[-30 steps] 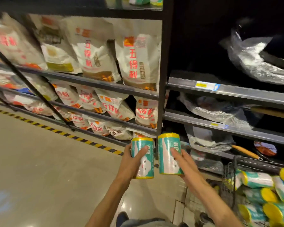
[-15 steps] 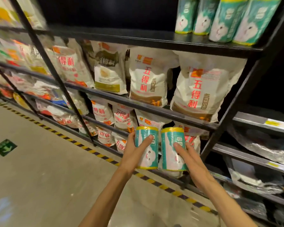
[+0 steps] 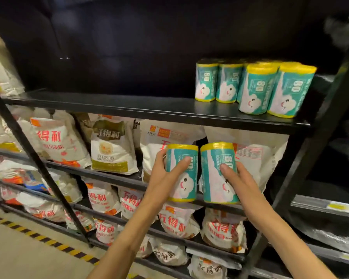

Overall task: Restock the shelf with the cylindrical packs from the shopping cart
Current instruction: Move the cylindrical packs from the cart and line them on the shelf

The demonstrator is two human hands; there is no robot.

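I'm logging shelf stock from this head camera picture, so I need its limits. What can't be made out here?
- How many teal cylindrical packs with yellow ends stand on the black top shelf: the front ones hide those behind.
- The shopping cart: outside the head view.
- Small print on the pack in the left hand and the pack in the right hand: too small, partly under fingers.
- The dark right bay: blurred, unlit.

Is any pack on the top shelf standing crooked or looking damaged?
Nothing stands out. The packs stand upright in a tight group at the right end of the top shelf. The left hand and right hand each hold one pack upright, below that shelf.
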